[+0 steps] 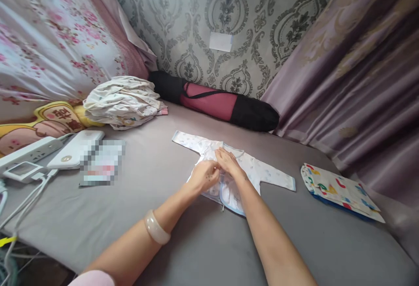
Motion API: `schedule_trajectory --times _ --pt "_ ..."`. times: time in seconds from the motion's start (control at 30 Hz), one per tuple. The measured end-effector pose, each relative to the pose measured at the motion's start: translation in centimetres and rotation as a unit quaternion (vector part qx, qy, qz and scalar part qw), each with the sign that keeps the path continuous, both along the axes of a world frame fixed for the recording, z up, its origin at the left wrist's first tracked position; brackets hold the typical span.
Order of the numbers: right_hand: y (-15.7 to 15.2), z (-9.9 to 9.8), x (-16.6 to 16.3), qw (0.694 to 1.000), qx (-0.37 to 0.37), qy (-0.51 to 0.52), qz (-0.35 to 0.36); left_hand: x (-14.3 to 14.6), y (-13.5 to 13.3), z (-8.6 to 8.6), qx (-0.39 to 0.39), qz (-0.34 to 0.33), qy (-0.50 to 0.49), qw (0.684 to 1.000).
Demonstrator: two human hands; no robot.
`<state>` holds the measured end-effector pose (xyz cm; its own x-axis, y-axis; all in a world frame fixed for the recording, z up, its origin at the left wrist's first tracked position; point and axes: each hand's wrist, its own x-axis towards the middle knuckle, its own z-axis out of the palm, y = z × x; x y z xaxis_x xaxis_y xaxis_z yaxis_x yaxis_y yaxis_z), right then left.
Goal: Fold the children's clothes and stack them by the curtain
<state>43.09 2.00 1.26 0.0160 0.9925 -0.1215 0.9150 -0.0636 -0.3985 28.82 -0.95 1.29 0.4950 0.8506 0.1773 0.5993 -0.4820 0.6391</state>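
Note:
A small white baby shirt [262,170] with pale blue trim lies spread on the grey bed sheet [183,233], sleeves stretched out to both sides. My left hand [204,175] and my right hand [228,162] meet over the middle of its chest. The left hand's fingers are curled and pinch the fabric near the front opening. The right hand's fingers press down on the cloth beside it, close together. A pale bangle [156,228] sits on my left wrist.
A heap of folded light clothes [122,101] lies at the back left. A black and pink roll bag [222,102] rests against the wall. A folded colourful patterned cloth [338,188] lies right. A white power strip [31,151], devices and cables sit left.

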Motion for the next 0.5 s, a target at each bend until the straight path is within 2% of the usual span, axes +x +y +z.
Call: schedule_trajectory --times 0.13,0.2,0.27,0.37,0.5 --pt "1.1 0.1 -1.0 0.995 0.073 -0.060 -0.016 -2.5 5.6 0.0 0.030 0.198 0.005 0.980" --pt "1.9 -0.2 -1.9 0.992 0.107 -0.069 -0.010 -4.1 8.4 -0.2 0.042 0.311 0.040 0.949" --pt "2.6 -0.9 -2.7 0.991 0.113 -0.069 -0.011 -5.4 10.6 -0.4 0.020 0.391 0.076 0.917" --pt "3.2 -2.2 -3.7 0.994 0.084 -0.065 -0.042 -6.3 12.6 -0.9 -0.031 0.424 0.110 0.898" --pt "3.1 -3.6 -4.4 0.994 0.066 -0.059 -0.067 -6.5 13.9 -1.5 -0.039 0.424 0.129 0.896"
